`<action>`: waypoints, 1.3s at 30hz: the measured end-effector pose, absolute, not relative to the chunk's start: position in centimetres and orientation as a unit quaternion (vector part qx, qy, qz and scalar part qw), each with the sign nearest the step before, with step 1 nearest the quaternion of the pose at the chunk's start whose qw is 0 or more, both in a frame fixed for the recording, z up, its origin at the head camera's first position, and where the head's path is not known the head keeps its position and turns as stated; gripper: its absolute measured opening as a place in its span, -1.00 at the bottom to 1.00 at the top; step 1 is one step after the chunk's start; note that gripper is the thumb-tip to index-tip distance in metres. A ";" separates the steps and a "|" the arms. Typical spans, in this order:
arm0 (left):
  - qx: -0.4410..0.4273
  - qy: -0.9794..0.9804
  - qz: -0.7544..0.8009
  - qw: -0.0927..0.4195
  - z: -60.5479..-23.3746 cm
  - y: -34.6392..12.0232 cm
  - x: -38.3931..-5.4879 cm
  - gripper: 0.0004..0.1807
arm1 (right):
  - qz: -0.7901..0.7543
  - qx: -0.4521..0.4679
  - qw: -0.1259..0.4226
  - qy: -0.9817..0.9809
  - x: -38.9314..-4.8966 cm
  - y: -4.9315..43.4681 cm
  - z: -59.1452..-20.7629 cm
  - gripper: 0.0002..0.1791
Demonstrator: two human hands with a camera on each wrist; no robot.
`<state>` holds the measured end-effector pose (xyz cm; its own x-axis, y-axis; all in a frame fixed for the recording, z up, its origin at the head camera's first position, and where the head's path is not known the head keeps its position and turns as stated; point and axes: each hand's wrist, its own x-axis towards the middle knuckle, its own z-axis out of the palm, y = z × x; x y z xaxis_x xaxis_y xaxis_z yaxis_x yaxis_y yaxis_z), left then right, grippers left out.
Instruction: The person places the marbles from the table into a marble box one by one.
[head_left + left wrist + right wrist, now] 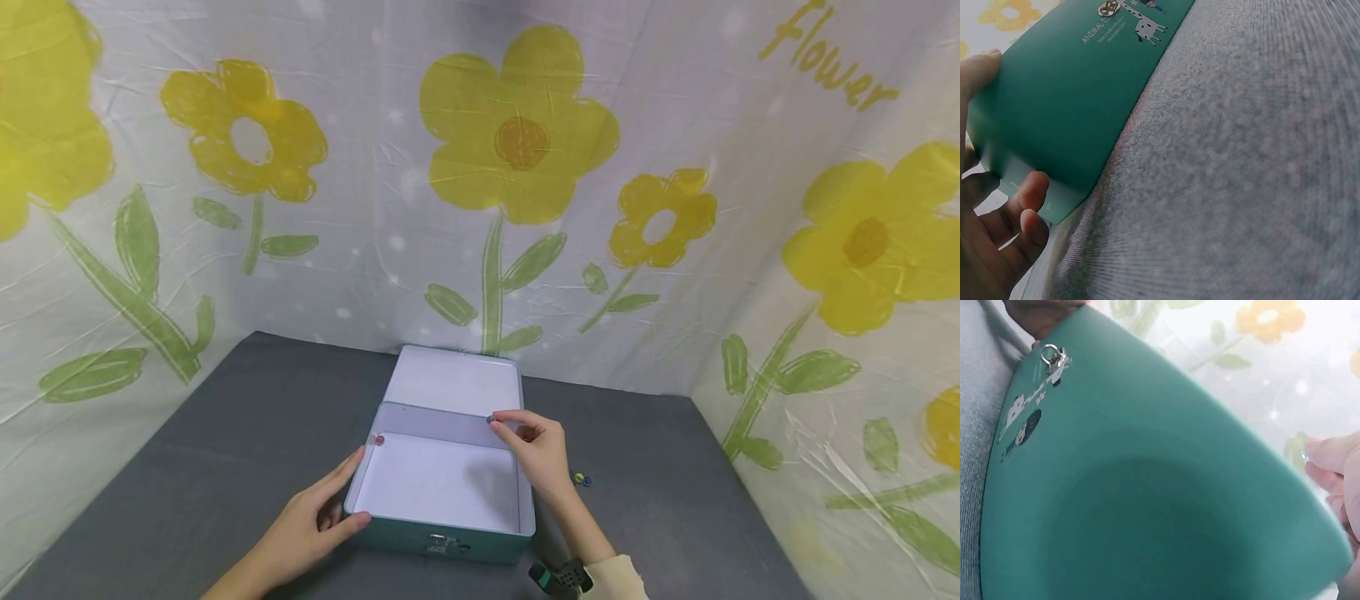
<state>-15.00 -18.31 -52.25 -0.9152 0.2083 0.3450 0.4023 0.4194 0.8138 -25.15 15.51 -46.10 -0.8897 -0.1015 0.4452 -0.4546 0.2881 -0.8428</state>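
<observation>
A green tin box with a pale inside lies open on the table, its lid folded back toward the curtain. My left hand holds the box at its front left corner, thumb by the front rim and fingers along the left side. Between thumb and forefinger, my right hand pinches a small dark round piece over the right part of the box's back wall. A small reddish round piece shows inside, at the back left corner.
Several small round pieces, blue and yellow among them, lie on the dark grey tablecloth right of the box. A metal clasp sits on the box front. A flower-printed curtain encloses the table behind and at both sides.
</observation>
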 end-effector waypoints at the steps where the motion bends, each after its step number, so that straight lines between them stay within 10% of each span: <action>1: -0.182 -0.837 -0.508 0.094 -52.3 -18.3 -15.0 -0.14 | 0.567 0.178 0.153 -0.789 -25.2 15.3 -46.1 -0.89; 39: -0.183 -0.838 -0.504 0.102 -52.0 -18.2 -14.9 -0.13 | 0.514 0.205 0.084 -0.829 -26.1 11.1 -46.0 -0.90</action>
<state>-14.95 -18.24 -52.04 -0.9119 0.2042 0.3560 0.4101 0.4243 0.8073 -26.09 11.09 -46.00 -0.9019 -0.2531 0.3502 -0.4262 0.3880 -0.8172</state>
